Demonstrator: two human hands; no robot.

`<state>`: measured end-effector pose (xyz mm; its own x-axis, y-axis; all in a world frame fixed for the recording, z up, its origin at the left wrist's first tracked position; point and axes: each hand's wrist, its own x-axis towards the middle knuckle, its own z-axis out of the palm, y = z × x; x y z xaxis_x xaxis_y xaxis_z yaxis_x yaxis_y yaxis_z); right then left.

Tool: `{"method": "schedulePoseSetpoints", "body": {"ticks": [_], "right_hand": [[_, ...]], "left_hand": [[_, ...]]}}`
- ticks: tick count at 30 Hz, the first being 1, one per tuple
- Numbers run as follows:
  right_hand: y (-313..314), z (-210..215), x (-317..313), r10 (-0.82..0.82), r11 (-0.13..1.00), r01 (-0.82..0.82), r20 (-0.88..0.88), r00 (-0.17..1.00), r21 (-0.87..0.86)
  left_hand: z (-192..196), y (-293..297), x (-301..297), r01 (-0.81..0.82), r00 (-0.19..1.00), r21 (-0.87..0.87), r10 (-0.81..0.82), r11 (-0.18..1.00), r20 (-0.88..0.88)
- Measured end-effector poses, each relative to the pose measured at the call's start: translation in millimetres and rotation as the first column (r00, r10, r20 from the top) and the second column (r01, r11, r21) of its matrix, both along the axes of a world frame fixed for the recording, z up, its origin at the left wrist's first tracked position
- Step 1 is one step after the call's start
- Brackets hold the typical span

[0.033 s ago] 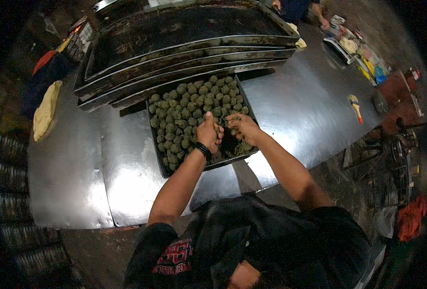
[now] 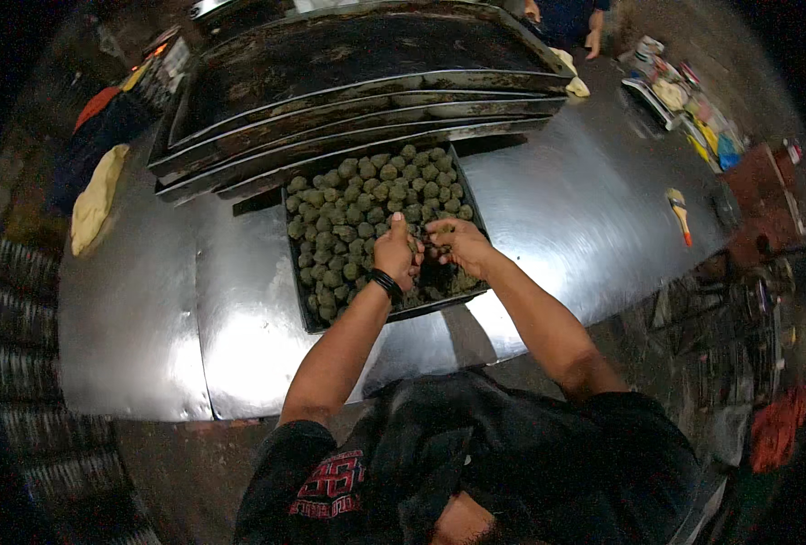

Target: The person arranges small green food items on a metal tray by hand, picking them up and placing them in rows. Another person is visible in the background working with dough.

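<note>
A dark rectangular tray (image 2: 296, 282) on the metal table holds many dark greenish-brown balls (image 2: 357, 213), packed over its left and far parts. My left hand (image 2: 398, 252), a black band on its wrist, is over the middle of the tray. Its thumb points up and its fingers are curled in; what they enclose is hidden. Close beside it, my right hand (image 2: 462, 245) has bent fingers drawn together at the tips, facing the left hand. Something dark shows around those fingertips, too small to name. Loose dark crumbly mix (image 2: 457, 280) lies in the tray's near right corner.
Large blackened baking trays (image 2: 366, 89) are stacked beyond the balls. Pale dough (image 2: 98, 200) lies at the table's left edge, with more dough (image 2: 573, 74) at the far right. A brush (image 2: 680, 215) rests on the right. Another person's hand (image 2: 593, 41) shows at the far edge.
The whole view has shifted slightly. My hands keep nearly the same pose over the tray. The other person's hand at the far edge has changed position a little.
</note>
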<state>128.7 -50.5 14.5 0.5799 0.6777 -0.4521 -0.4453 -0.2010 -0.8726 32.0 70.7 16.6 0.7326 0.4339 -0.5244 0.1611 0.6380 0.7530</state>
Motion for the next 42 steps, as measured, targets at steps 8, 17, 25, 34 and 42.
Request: {"method": "schedulePoseSetpoints", "body": {"ticks": [8,17,25,34,42], "right_hand": [[-5,16,11,0.029,0.999,-0.030,0.040,0.999,0.033],[-2,3,22,0.466,0.884,-0.453,0.306,0.830,-0.117],[1,22,36,0.555,0.829,-0.549,0.260,0.790,-0.102],[5,-11,25,0.170,0.975,-0.127,0.247,0.954,-0.181],[-4,15,-1,0.001,1.000,-0.002,-0.051,0.999,-0.022]], "left_hand": [[-4,-31,-5,-0.265,0.943,0.335,0.316,0.904,-0.107],[-15,-51,-21,-0.354,0.921,0.308,0.387,0.883,-0.051],[-2,-47,-38,-0.366,0.909,-0.060,0.370,0.929,0.193],[-18,-23,-21,-0.255,0.954,-0.140,0.273,0.957,0.124],[-4,-2,-28,-0.054,0.981,-0.167,0.083,0.984,0.173]]}}
